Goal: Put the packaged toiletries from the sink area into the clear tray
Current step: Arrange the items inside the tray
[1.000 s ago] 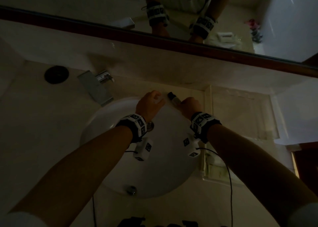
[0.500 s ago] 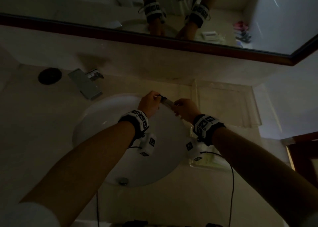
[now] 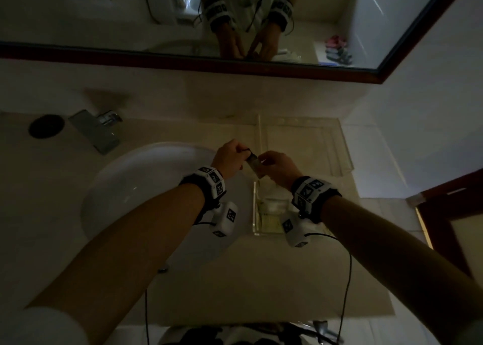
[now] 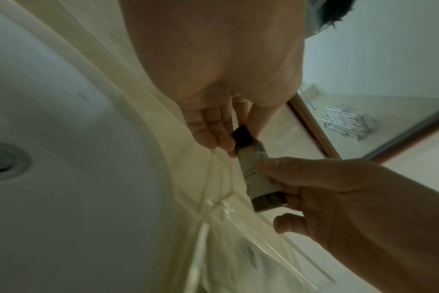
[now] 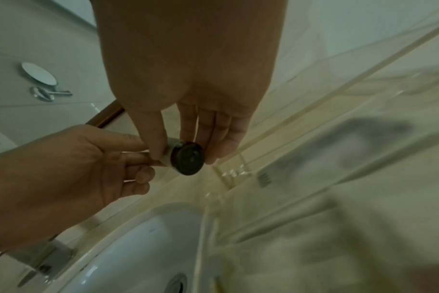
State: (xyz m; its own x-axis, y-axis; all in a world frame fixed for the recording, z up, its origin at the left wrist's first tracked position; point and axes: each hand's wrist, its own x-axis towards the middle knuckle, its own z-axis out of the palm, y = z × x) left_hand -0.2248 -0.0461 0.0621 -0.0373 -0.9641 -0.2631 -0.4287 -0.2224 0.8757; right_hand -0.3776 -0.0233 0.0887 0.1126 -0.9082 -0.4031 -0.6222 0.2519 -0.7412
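Both hands pinch one small dark-capped bottle (image 3: 253, 164), left hand (image 3: 230, 159) at the cap, right hand (image 3: 278, 168) round the body, above the clear tray (image 3: 254, 214) already holding packets; placing it remains.

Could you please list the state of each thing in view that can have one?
Small bottle: cap on, held above the counter by both hands.
Left hand: grips the cap end.
Right hand: holds the body.
Clear tray: on the counter, holding packets.
Faucet: no water visible.
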